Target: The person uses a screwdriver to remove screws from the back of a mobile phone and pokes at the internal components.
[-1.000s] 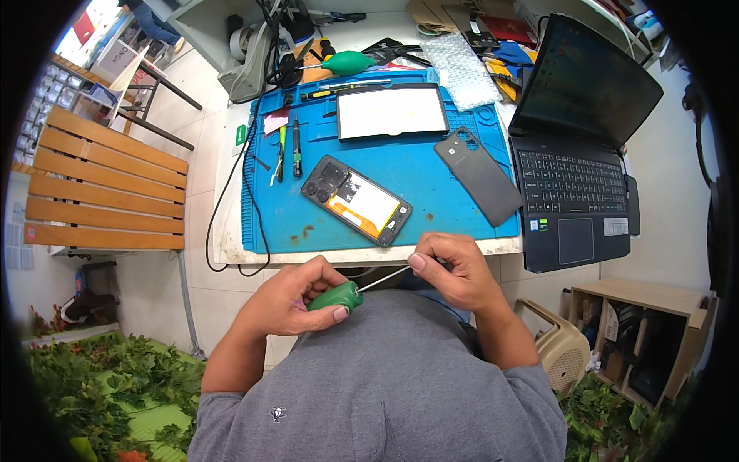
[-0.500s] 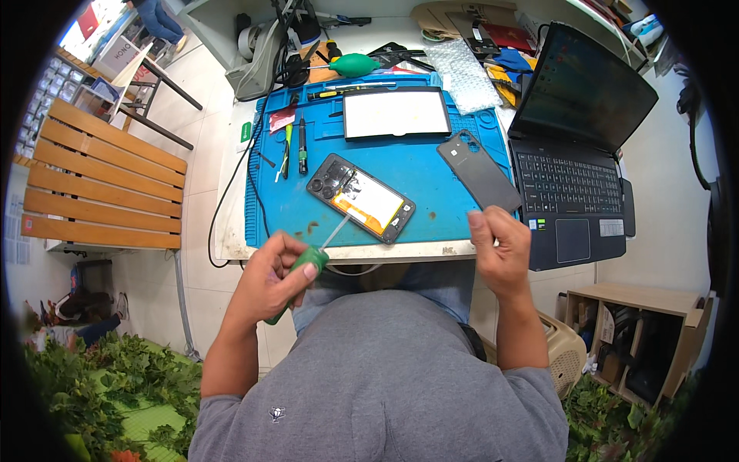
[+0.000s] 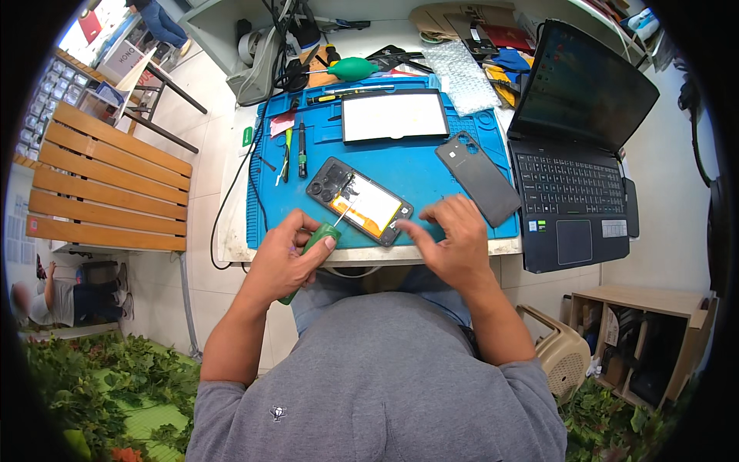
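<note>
My left hand (image 3: 285, 266) grips a green-handled screwdriver (image 3: 323, 235), its thin shaft pointing up over an opened phone (image 3: 369, 204) with camera lenses at its upper-left end and orange flex cable inside. My right hand (image 3: 446, 239) is open just below the phone's right end, fingers apart and curved. The phone lies tilted on a blue silicone mat (image 3: 281, 215). A detached grey back cover (image 3: 481, 181) lies to its right; a white pad with dark frame (image 3: 392, 115) sits above it. Slim tools (image 3: 302, 150) lie at the left.
A laptop (image 3: 573, 200) stands right of the mat. Cables, a green air blower (image 3: 354, 68) and bubble wrap (image 3: 462, 77) are along the back. A slatted wooden bench (image 3: 108, 177) is at left. Other people (image 3: 154, 19) (image 3: 88, 300) are at far left; a wooden cabinet (image 3: 639, 339) is lower right.
My left hand has raised the screwdriver, swinging its shaft up over the phone. My right hand has left the shaft and moved up toward the phone, its fingers now spread.
</note>
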`<state>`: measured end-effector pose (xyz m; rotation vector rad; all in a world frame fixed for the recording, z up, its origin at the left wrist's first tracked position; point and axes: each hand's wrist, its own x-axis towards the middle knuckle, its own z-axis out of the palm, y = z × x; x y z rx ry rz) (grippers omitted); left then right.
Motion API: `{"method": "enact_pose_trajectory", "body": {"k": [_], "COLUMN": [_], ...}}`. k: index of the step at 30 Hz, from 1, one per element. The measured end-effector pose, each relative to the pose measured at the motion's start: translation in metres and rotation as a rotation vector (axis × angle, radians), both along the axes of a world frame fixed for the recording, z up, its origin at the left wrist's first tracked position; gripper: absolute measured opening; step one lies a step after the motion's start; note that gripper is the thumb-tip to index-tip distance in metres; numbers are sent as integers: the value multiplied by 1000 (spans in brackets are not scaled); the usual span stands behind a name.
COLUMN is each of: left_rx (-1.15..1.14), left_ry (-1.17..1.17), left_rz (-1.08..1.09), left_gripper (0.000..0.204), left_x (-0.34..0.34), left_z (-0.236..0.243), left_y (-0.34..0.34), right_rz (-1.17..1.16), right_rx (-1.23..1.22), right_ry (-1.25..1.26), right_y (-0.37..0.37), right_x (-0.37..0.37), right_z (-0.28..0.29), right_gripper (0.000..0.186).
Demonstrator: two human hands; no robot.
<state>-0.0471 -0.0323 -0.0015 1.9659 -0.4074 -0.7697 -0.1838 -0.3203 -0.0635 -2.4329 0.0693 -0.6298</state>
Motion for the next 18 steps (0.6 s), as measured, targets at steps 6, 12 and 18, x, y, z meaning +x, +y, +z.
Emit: {"method": "enact_pose_trajectory", "body": {"k": [6,12,18], "left_rx": [34,82,72], "left_ry": [7,14,32], "left_rz": [-8,4,15], "left_gripper": [27,27,30], "left_x": [-1,-1,0], "left_z": [3,8,6], "left_y": [-2,-5,-4], "right_rz": [29,35,34], "right_rx": [-110,-104,-107], "right_ry": [2,29,21], "right_y": [13,12,11], "right_x": [11,10,9], "right_z": [1,-1,-1], "right_gripper": [88,90,87]}}
